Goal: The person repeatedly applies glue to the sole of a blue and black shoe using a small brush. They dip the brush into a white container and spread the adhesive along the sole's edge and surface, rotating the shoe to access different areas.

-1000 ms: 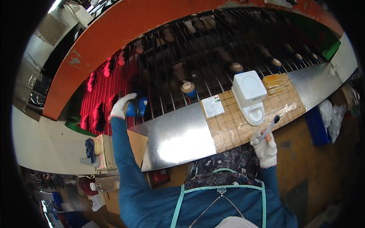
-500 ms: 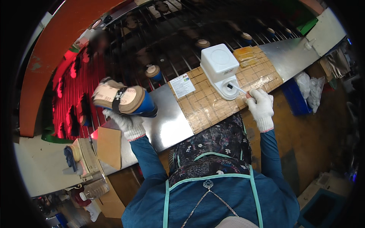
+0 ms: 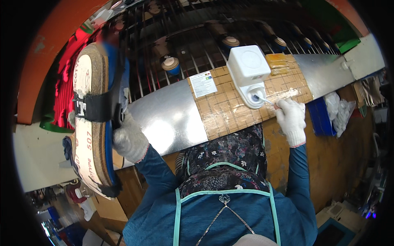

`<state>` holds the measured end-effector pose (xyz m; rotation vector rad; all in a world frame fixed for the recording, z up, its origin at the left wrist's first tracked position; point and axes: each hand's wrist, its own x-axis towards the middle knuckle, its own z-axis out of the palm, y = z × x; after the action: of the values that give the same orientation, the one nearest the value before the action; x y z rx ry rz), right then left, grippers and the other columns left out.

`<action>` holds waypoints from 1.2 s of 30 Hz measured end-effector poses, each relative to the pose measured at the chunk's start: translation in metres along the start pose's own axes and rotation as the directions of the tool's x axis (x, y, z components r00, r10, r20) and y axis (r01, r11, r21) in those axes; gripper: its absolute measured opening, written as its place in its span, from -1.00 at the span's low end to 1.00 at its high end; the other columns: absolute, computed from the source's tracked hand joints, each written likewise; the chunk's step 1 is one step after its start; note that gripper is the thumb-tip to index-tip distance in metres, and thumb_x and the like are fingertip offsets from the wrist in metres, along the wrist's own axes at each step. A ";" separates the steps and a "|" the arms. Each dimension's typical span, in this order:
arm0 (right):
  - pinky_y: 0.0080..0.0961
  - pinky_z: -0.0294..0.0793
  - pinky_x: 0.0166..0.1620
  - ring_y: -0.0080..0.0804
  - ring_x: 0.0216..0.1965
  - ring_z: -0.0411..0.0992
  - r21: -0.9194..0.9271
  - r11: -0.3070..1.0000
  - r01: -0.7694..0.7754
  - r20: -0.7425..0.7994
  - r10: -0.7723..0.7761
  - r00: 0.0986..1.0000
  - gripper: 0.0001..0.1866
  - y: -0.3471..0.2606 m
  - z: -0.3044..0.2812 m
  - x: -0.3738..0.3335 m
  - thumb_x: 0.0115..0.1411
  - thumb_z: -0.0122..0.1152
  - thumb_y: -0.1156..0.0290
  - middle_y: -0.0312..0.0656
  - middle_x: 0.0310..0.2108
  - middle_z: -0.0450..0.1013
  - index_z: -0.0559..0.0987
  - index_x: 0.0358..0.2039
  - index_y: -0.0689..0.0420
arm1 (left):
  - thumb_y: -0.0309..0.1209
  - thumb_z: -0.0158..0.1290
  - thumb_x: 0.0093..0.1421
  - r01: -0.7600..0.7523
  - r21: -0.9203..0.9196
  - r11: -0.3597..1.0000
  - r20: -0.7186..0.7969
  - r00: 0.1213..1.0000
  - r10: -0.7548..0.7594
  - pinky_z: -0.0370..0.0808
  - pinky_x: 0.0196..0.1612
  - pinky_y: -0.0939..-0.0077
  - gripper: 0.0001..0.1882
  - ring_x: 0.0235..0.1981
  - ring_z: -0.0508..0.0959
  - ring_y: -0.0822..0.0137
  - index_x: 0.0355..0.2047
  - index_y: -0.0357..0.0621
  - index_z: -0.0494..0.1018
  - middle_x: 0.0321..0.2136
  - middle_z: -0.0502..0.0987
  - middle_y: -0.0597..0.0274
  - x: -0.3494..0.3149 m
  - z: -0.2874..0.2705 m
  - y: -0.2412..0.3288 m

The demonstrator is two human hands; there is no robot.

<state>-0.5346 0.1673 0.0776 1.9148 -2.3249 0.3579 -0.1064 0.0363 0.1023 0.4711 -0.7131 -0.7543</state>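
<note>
Sandal (image 3: 91, 133) was held up over the table's (image 3: 162, 108) left end. By the back edge stood the white pot (image 3: 249, 65). My left hand (image 3: 131, 139) gripped the sandal; my right hand (image 3: 292, 119) pinched the brush (image 3: 267, 101). I had it in the pot, not at the sandal yet.

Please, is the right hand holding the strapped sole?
No, the left hand holds the strapped sole; the right hand holds a brush.

Left glove (image 3: 130, 140), right glove (image 3: 291, 119) and 1 o'clock tub (image 3: 248, 65) are showing white. Shoe (image 3: 96, 135), 9 o'clock, is showing cream, brown, black, blue. Apron (image 3: 238, 153), 5 o'clock, is showing florals on black.
</note>
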 end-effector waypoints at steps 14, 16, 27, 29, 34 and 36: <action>-0.57 0.40 -0.27 -0.46 -0.36 0.44 0.705 0.701 0.109 -0.277 0.130 0.952 -0.81 -0.072 -0.024 0.005 0.02 0.38 0.59 -0.21 -0.46 0.47 0.69 -0.29 0.25 | -0.31 0.39 0.02 -0.755 0.417 0.506 0.656 0.635 0.407 0.36 0.29 0.02 -0.36 0.25 0.40 -0.11 0.11 -0.14 0.43 0.19 0.41 -0.19 -0.046 0.047 -0.071; -0.54 0.42 -0.23 -0.40 -0.30 0.49 0.737 0.656 0.162 -0.316 0.123 0.941 -0.77 -0.094 -0.039 0.006 -0.03 0.44 0.58 -0.18 -0.39 0.52 0.70 -0.29 0.25 | -0.28 0.41 0.00 -0.791 0.377 0.483 0.746 0.568 0.348 0.36 0.28 0.00 -0.31 0.25 0.40 -0.16 0.13 -0.10 0.41 0.21 0.37 -0.25 -0.047 0.048 -0.071; -0.54 0.40 -0.23 -0.50 -0.29 0.41 0.931 0.362 0.036 -0.108 0.180 0.978 -0.79 -0.144 -0.024 0.011 0.14 0.34 0.52 -0.27 -0.35 0.48 0.70 -0.19 0.23 | -0.46 0.26 -0.03 -0.767 0.310 0.562 0.778 0.545 0.314 0.25 0.35 -0.14 -0.56 0.30 0.34 -0.12 -0.08 0.11 0.55 0.16 0.47 -0.01 -0.067 0.060 -0.059; -0.54 0.41 -0.26 -0.48 -0.29 0.43 0.886 0.458 0.071 -0.191 0.221 0.956 -0.79 -0.143 -0.024 0.017 0.13 0.36 0.51 -0.24 -0.34 0.50 0.71 -0.19 0.21 | -0.45 0.26 -0.04 -0.781 0.303 0.547 0.779 0.533 0.330 0.27 0.33 -0.17 -0.56 0.28 0.36 -0.14 -0.09 0.12 0.55 0.15 0.47 -0.01 -0.067 0.060 -0.057; -0.45 0.41 -0.26 -0.34 -0.31 0.47 0.688 0.682 0.249 -0.452 0.134 0.882 -0.78 -0.133 -0.036 0.041 0.07 0.42 0.49 -0.17 -0.33 0.53 0.72 -0.22 0.17 | -0.45 0.26 -0.05 -0.781 0.292 0.552 0.774 0.532 0.343 0.30 0.30 -0.20 -0.57 0.26 0.38 -0.16 -0.11 0.12 0.55 0.14 0.48 0.00 -0.068 0.063 -0.054; -0.40 0.38 -0.22 -0.30 -0.31 0.46 0.618 0.742 0.261 -0.502 0.115 0.857 -0.77 -0.131 -0.042 0.048 0.05 0.45 0.46 -0.18 -0.33 0.54 0.72 -0.23 0.15 | -0.45 0.25 -0.04 -0.777 0.288 0.559 0.777 0.531 0.339 0.28 0.31 -0.20 -0.58 0.27 0.37 -0.16 -0.11 0.13 0.55 0.14 0.47 -0.01 -0.068 0.063 -0.053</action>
<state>-0.4193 0.1089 0.1438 1.7995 -1.8588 1.6734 -0.2111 0.0448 0.0846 0.4914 -1.7326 0.0687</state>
